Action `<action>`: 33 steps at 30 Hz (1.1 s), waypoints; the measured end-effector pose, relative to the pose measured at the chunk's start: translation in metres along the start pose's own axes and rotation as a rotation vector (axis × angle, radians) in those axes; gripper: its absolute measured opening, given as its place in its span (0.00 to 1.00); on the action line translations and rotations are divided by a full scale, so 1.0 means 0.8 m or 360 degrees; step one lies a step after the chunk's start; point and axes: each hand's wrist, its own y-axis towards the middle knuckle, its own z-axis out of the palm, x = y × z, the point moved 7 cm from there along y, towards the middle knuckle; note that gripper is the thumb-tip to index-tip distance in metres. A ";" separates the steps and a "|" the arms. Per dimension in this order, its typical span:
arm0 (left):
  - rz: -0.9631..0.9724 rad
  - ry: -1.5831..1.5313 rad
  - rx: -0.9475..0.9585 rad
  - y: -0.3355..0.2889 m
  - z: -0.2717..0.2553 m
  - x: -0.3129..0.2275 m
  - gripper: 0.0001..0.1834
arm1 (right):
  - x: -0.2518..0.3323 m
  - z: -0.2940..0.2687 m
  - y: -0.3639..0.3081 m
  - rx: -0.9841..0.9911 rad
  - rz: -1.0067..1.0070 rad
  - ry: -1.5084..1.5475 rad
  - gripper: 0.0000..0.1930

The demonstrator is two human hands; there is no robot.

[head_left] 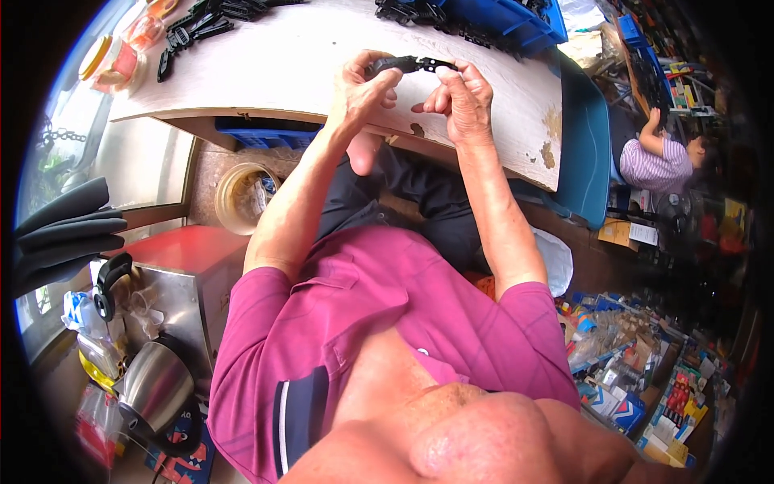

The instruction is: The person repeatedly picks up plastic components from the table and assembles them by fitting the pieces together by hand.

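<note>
Over the near edge of a worn white table (274,64), both my hands grip one slim black plastic part (409,64) with small holes near its right end. My left hand (363,87) pinches its left end between thumb and fingers. At the right end, my right hand (466,97) has thumb and fingers closed on it. What exactly the part is cannot be made out. Similar black pieces lie in a pile (201,28) at the table's far left. More black parts (411,12) lie at the far side, beside a blue crate (524,24).
A lidded plastic jar (109,64) stands at the table's left end. Below are a bucket (242,198) and a blue basket (266,133). A blue chair (584,145) borders the right side. A steel kettle (157,387) stands lower left. Another person (657,157) works at far right.
</note>
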 end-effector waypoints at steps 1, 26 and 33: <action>0.0004 0.0033 0.0018 -0.003 0.002 -0.001 0.14 | 0.005 0.000 0.002 0.0029 0.0017 -0.0005 0.16; -0.0002 0.0700 0.0431 0.001 0.014 -0.009 0.13 | -0.013 -0.002 -0.003 0.0226 0.0281 -0.0100 0.15; 0.0088 0.0773 0.0482 0.004 0.017 -0.009 0.15 | -0.016 -0.006 -0.007 0.0220 0.0251 -0.0128 0.16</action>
